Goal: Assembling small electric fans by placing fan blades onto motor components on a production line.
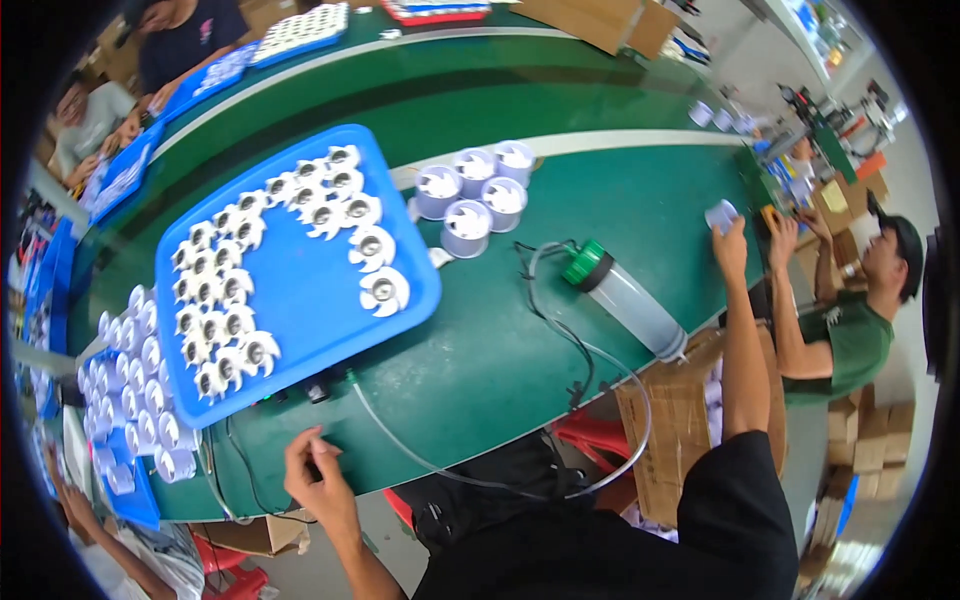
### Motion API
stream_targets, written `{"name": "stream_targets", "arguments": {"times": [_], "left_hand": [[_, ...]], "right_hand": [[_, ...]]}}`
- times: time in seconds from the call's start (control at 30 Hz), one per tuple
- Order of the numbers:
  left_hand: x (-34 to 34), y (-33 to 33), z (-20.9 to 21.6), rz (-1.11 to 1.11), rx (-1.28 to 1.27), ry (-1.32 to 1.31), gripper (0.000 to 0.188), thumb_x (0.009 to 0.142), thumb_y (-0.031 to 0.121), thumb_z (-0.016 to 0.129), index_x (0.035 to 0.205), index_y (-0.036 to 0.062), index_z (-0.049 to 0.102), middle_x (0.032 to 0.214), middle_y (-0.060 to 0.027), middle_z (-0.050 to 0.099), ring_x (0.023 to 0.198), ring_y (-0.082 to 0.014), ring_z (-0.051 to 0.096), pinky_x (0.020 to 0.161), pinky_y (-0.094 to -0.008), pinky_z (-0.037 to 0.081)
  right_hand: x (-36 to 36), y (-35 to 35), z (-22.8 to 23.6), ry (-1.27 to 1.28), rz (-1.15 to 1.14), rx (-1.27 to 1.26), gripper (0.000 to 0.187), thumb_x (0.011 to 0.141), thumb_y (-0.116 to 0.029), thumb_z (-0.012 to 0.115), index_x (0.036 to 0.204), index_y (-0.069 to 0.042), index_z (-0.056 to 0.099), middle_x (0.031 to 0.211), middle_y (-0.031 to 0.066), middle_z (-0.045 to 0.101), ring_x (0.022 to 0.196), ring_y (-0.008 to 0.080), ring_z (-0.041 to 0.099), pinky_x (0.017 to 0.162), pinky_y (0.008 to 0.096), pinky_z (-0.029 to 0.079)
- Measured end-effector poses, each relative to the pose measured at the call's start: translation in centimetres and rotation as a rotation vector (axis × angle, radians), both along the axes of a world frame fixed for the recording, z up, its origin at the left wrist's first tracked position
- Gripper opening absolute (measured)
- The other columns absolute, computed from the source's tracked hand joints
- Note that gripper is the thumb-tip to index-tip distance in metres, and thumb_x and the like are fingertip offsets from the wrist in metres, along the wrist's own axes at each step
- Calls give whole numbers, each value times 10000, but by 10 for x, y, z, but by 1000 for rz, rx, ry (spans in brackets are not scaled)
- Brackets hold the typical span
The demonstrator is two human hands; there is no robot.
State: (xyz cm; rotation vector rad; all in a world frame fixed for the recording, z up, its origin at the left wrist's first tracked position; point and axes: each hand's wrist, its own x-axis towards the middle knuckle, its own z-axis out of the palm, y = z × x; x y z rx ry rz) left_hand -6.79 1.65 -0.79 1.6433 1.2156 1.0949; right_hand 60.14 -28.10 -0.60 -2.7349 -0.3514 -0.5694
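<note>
Stretched out to the far right, my right hand [731, 247] grips a translucent white plastic cup [720, 213] over the green table. My left hand [315, 470] is curled at the table's front edge, thumb near the forefinger; whatever is inside it, if anything, is hidden. Above it lies a blue tray [300, 310] holding rows of white bladed fan wheels [383, 291] with metallic centres. Several similar cups [467, 228] with white bladed parts inside stand right of the tray. A clear cylinder with a green cap [632, 308] lies between them and my right arm.
A clear hose [410, 452] loops past my body. More white cups [140, 400] crowd the left end. An open carton [660, 410] stands under my right arm. A co-worker in green [850, 330] works at the right; others sit at the far left.
</note>
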Motion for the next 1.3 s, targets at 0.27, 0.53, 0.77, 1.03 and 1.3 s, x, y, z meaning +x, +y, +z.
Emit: {"name": "stream_targets", "arguments": {"times": [0.27,0.53,0.77,1.03,1.3], "left_hand": [[3,-6,17,-11,113,277,104,910,43,641,999,28,694,769,-66,577,642,-156,521,599,-295,417],[29,-20,15,-26,264,148,197,831,39,650,1026,17,644,966,-120,657,992,-310,564,912,-408,443],[69,-38,28,-369,354,93,700,718,121,788,1340,36,479,1368,-169,553,1274,-378,491,1091,-483,359],[73,-40,18,-391,252,181,364,701,92,825,1002,82,622,1271,-167,499,1184,-367,495,989,-464,410],[73,-36,10,-377,272,113,474,737,31,760,1103,64,461,1379,-223,545,1273,-391,454,1066,-483,346]], "right_hand": [[-71,67,23,465,304,558,312,941,-280,666,1085,-8,612,646,34,604,573,121,582,520,265,442],[-318,184,77,391,1176,167,209,862,-176,726,1008,-35,678,846,122,677,710,238,651,630,362,521],[-418,195,19,150,1560,-10,396,756,-239,790,1080,-112,599,848,59,623,739,264,638,673,390,503],[-415,192,15,310,1500,183,592,741,-178,827,1220,-95,489,904,92,642,795,298,657,723,412,519],[-420,197,19,294,1484,194,568,757,-208,827,1215,-85,514,911,113,606,765,329,626,639,423,493]]}}
